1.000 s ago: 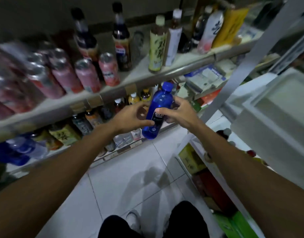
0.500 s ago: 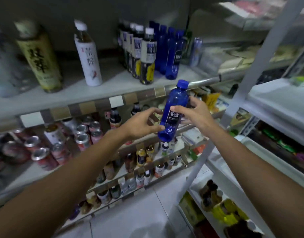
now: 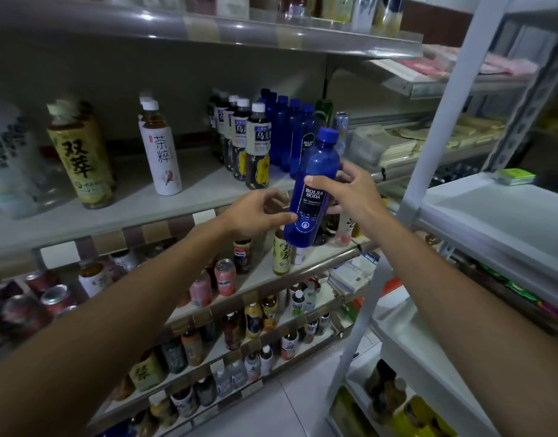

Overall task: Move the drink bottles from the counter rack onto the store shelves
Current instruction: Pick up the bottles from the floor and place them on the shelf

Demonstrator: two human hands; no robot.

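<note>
A blue soda bottle (image 3: 315, 187) with a dark label and blue cap is held upright in the air in front of the store shelves. My right hand (image 3: 353, 193) grips its middle from the right, thumb across the label. My left hand (image 3: 255, 212) touches the bottle's lower left side with thumb and fingertips. Just behind it, a row of matching blue bottles (image 3: 290, 134) stands on the white shelf (image 3: 139, 203), next to dark tea bottles (image 3: 252, 146) with white caps.
A white tea bottle (image 3: 162, 156) and a yellow-labelled bottle (image 3: 80, 156) stand further left on the same shelf. Lower shelves hold cans (image 3: 224, 277) and several small bottles. A white metal rack (image 3: 479, 222) with its upright post (image 3: 429, 143) stands at right.
The view tilted up from the lower shelves and floor to the upper shelf. Both hands lifted the blue bottle up toward the row of blue bottles.
</note>
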